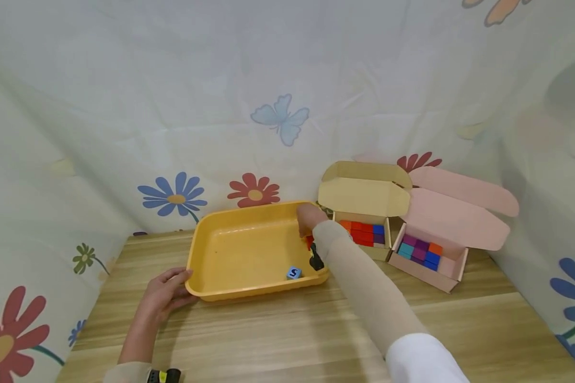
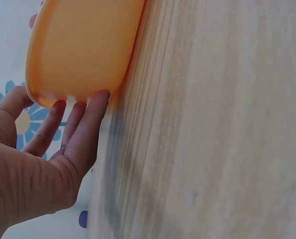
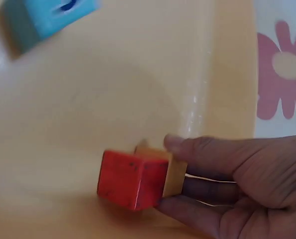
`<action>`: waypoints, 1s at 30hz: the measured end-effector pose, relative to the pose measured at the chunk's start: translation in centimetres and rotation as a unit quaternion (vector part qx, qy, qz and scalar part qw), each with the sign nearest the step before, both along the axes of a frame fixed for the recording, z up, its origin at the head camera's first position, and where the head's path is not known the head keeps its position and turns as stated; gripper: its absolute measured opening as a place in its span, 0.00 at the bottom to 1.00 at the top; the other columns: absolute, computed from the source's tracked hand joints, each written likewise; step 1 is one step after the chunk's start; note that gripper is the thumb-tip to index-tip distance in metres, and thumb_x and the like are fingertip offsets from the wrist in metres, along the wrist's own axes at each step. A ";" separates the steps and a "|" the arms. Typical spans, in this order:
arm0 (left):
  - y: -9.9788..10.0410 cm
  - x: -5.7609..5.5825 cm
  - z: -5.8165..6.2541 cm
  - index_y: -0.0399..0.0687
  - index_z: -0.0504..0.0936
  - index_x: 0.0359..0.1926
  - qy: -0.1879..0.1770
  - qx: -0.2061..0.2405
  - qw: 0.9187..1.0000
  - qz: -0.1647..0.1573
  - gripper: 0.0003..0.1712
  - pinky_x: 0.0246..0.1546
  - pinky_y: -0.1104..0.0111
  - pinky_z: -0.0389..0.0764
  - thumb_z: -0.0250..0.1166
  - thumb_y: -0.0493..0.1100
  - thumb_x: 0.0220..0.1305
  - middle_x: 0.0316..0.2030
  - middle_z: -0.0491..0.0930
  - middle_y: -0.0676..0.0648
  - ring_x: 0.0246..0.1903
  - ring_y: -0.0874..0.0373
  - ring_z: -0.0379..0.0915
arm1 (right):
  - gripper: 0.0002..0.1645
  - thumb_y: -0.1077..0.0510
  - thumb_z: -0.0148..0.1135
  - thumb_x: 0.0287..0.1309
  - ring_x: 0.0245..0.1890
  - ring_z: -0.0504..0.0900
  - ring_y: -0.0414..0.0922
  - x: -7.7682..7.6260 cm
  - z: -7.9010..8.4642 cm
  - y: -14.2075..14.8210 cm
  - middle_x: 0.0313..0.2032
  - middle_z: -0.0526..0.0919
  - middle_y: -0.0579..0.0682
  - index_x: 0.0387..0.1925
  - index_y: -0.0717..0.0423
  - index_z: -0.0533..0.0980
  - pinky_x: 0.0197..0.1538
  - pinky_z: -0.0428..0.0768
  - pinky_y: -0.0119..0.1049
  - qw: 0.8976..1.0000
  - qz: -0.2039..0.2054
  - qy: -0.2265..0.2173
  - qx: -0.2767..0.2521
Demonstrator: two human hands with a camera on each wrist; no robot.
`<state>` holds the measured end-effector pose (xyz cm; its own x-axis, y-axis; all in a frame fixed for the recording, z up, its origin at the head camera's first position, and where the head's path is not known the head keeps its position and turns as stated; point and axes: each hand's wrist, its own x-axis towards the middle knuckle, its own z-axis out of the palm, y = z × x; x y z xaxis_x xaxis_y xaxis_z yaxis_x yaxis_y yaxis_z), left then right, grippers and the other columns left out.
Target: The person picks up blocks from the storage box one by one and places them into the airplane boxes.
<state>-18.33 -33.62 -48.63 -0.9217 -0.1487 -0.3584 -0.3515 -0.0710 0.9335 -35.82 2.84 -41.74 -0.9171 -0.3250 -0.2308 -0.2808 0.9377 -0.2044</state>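
A yellow tray [image 1: 249, 290] lies on the wooden table. My left hand [image 1: 165, 292] holds its left end, one digit at the rim and the other fingertips [image 2: 102, 97] against the outer wall. My right hand [image 1: 310, 219] reaches into the tray's far right corner. Between thumb and fingers it pinches a yellow-orange block [image 3: 175, 175], partly hidden by a red block [image 3: 122, 179] against it. I cannot tell whether the red block is also gripped. A light-blue block [image 1: 294, 273] with a dark character sits near the tray's front right.
Right of the tray stands an open yellow box [image 1: 385, 252] holding red, orange, blue and purple blocks. Beside it is an open pink box [image 1: 424, 271] with purple, teal, blue and orange blocks. A flowered cloth [image 1: 211, 143] hangs behind the table.
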 end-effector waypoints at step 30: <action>-1.7 -1.9 1.2 0.38 0.64 0.73 -0.015 -0.003 1.000 -0.003 0.41 0.51 0.51 0.85 0.70 0.52 0.68 0.44 0.83 0.49 0.43 0.50 0.87 | 0.10 0.62 0.75 0.56 0.32 0.77 0.47 -2.2 5.0 -2.1 0.36 0.81 0.51 0.36 0.58 0.80 0.36 0.82 0.35 0.994 0.100 0.032 0.013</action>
